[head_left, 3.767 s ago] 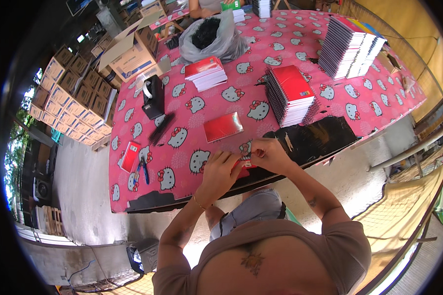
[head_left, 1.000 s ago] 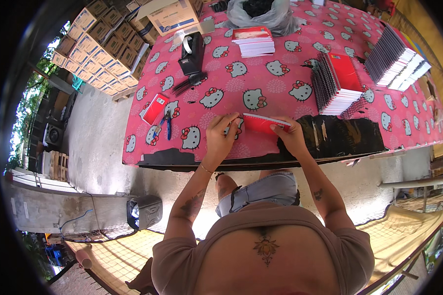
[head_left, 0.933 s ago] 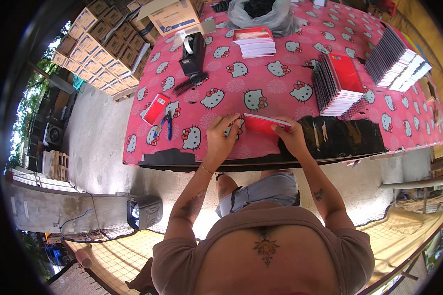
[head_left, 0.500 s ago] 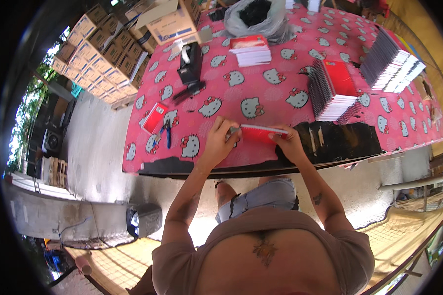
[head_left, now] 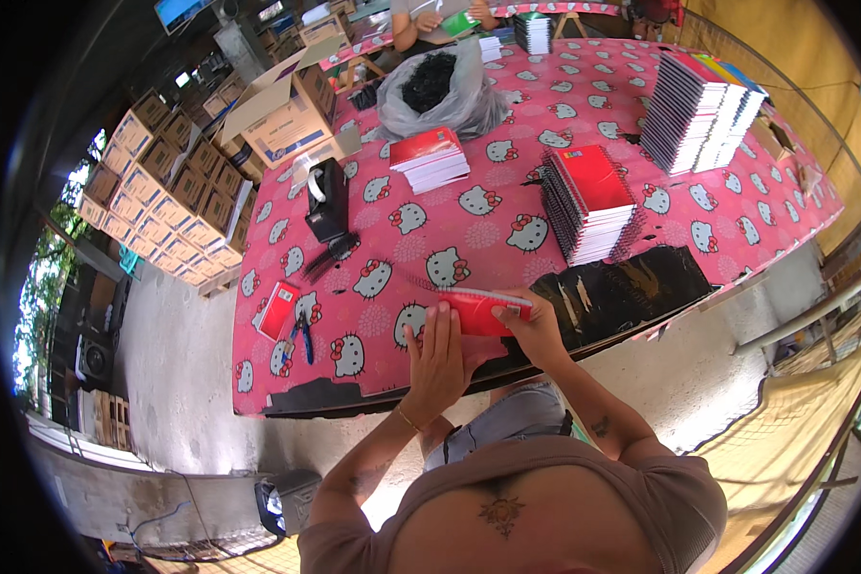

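A red-covered notebook (head_left: 478, 312) is tilted above the near edge of the table, its white page edges turned up and away from me. My right hand (head_left: 534, 330) grips its right end, the thumb pressed on the cover. Against its left end lies my left hand (head_left: 436, 356), fingers stretched out. A thin dark spiral wire (head_left: 417, 281) seems to stick out past the notebook's left end; it is faint. Left of my hands, blue-handled pliers (head_left: 303, 337) lie beside a small red booklet (head_left: 277, 311).
Spiral notebooks (head_left: 593, 196) stand stacked at right, a taller stack (head_left: 695, 115) behind. Unbound red booklets (head_left: 429, 158), a black tape dispenser (head_left: 327, 203), dark wires (head_left: 330, 258) and a clear bag of black material (head_left: 430, 91) occupy the table (head_left: 469, 228). Cartons (head_left: 163, 191) rise left; a person (head_left: 430, 21) works beyond.
My left hand has gone from fingers bent at the notebook's left end to lying flat against it. The notebook's cover faces me more. My view has lifted, bringing a person at the far table into sight.
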Motion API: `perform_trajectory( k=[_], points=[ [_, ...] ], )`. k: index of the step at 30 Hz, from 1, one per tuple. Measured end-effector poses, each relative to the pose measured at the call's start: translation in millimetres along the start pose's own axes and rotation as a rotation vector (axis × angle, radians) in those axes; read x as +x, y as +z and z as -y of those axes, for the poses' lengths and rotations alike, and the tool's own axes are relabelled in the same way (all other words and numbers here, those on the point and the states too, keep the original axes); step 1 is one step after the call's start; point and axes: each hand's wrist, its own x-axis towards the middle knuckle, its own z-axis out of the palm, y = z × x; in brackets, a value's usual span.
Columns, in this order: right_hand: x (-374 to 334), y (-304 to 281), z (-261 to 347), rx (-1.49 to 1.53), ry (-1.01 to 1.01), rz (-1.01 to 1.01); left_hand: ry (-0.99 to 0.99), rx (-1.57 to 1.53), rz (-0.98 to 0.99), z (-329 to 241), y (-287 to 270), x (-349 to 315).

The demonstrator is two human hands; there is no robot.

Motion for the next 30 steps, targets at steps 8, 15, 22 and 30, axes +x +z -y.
perform_trajectory(
  k=[8,15,22,30],
  points=[
    [0,-7,4,0.054,0.013,-0.027,-0.005,0.068,0.083,-4,-25,28],
    [0,-4,10,0.095,0.100,0.065,0.144,0.153,0.131,3,-29,31],
    [0,0,5,0.102,0.111,0.048,0.068,0.095,0.073,9,-34,53],
    [7,-4,-7,0.154,0.143,0.174,0.171,0.025,0.046,-9,-13,24]
  ],
)
